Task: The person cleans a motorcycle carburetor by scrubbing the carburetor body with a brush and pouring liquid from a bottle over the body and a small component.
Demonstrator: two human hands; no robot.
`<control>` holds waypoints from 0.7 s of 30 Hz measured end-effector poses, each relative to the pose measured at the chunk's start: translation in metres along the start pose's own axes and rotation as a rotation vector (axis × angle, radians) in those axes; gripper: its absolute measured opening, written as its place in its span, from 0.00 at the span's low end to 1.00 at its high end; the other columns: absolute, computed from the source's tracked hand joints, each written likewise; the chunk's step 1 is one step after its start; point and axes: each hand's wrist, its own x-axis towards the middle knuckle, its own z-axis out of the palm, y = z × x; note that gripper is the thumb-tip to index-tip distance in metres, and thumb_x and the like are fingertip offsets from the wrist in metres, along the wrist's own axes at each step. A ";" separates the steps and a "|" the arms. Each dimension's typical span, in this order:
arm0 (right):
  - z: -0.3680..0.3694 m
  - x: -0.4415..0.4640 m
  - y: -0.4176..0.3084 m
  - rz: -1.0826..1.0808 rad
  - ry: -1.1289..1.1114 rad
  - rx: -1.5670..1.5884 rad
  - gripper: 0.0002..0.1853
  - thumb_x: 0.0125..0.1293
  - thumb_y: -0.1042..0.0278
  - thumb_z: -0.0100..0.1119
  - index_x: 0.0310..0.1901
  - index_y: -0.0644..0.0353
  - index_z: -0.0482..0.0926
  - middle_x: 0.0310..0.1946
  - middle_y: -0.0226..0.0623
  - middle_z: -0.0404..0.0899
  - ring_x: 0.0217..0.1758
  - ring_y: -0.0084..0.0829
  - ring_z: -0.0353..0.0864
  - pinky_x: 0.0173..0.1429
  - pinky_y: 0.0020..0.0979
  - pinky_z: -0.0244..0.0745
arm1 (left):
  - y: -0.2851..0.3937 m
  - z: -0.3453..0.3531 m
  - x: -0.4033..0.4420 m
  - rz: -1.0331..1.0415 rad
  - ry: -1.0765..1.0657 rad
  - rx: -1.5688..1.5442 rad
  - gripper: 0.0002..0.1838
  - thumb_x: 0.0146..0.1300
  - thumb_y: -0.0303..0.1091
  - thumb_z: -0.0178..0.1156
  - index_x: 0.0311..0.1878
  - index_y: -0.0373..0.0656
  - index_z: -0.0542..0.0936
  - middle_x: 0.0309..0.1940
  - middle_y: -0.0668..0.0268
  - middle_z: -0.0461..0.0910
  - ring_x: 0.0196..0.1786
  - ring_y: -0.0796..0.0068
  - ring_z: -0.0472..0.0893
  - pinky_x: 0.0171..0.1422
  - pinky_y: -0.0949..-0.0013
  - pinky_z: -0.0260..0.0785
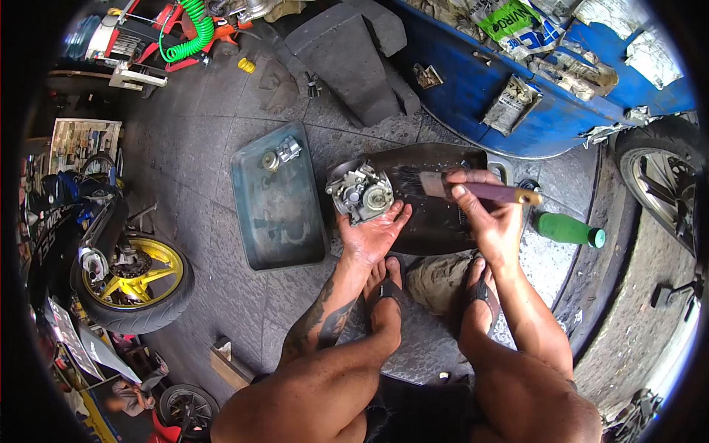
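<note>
The left hand (373, 230) grasps an engine part (362, 193) at the black pan (436, 235), the right hand (487, 214) a brush (509, 193) over it. A grey tray (277, 229) and green bottle (565, 228) flank the pan; a packet (509, 22) on the blue drum (546, 133) reads "NVIRO".

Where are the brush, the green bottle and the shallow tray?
Brush (504, 193): head view, on its handle.
Green bottle (563, 228): head view, on its body.
Shallow tray (275, 198): head view, on a bare part of its floor.
</note>
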 end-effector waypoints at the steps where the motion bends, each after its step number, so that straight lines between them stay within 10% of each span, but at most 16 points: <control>1: 0.001 -0.001 -0.006 -0.015 -0.019 0.071 0.07 0.68 0.72 0.64 0.45 0.63 0.85 0.43 0.39 0.86 0.48 0.27 0.83 0.56 0.29 0.77 | -0.005 0.002 -0.001 -0.028 -0.020 0.073 0.40 0.57 0.65 0.60 0.67 0.47 0.72 0.66 0.59 0.73 0.67 0.50 0.70 0.76 0.43 0.59; 10: -0.005 0.010 -0.004 0.001 -0.018 0.080 0.06 0.65 0.76 0.65 0.42 0.65 0.86 0.38 0.37 0.87 0.43 0.25 0.84 0.50 0.28 0.77 | 0.016 0.016 0.023 -0.264 0.012 0.215 0.39 0.65 0.66 0.51 0.71 0.50 0.67 0.44 0.58 0.81 0.45 0.55 0.79 0.44 0.46 0.71; 15: -0.016 0.027 -0.020 -0.031 -0.153 -0.271 0.04 0.62 0.76 0.66 0.38 0.65 0.87 0.36 0.38 0.88 0.40 0.30 0.87 0.48 0.29 0.78 | 0.019 0.017 0.024 -0.167 0.029 0.228 0.45 0.67 0.72 0.41 0.72 0.42 0.66 0.68 0.57 0.71 0.46 0.42 0.85 0.33 0.43 0.81; 21: -0.015 0.019 0.051 -0.144 -0.172 -0.561 0.06 0.61 0.76 0.64 0.39 0.65 0.85 0.39 0.50 0.85 0.41 0.48 0.86 0.47 0.40 0.81 | 0.021 0.014 0.018 -0.133 -0.004 0.297 0.45 0.64 0.71 0.51 0.74 0.49 0.63 0.74 0.59 0.64 0.61 0.44 0.78 0.55 0.32 0.76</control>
